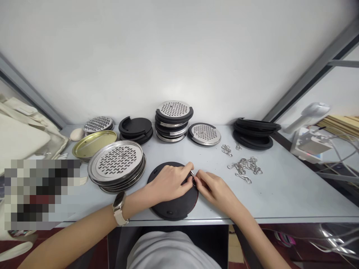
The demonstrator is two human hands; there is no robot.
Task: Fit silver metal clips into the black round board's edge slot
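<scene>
A black round disc [174,207] lies at the table's front edge, with a small slot at its upper left and a small dark hole near its bottom. Over the disc, my left hand [174,181] pinches a small metal clip [193,174] between thumb and index finger at the disc's right rim. My right hand [210,186] closes its fingertips on the ring end of the same clip, just right of the disc. A loose pile of metal clips [245,165] lies to the right of my right hand.
Stacked perforated metal grater plates [119,160] stand left, beside gold-coloured lids [95,144]. Black holders [137,127], a mixed stack [174,109] and a single grater [206,133] line the back. More black rings [254,140] lie back right. A white device [311,144] stands far right.
</scene>
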